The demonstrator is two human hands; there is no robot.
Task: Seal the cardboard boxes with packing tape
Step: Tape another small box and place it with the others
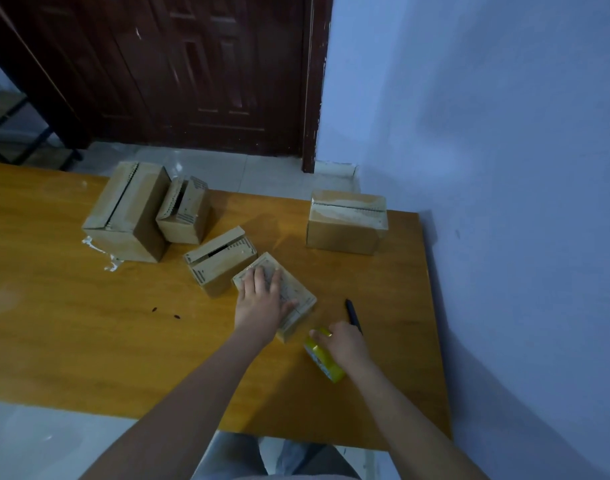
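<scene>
Long orange-brown wooden table (89, 341) is carrying five tan cardboard boxes. Left hand (262, 299) is pressing flat on small near box (298, 303), fingers straight. Right hand (345, 344) is curling over yellow tape roll (322, 358), just beside it; loose grip = roll prob. slipping, tape going on crooked.

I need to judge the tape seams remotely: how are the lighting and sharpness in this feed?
Head view: dim, bluish light; soft overall, so the print on the box under the left hand is unreadable; wide-angle bend at the table edges; mild glare beside the box.
</scene>
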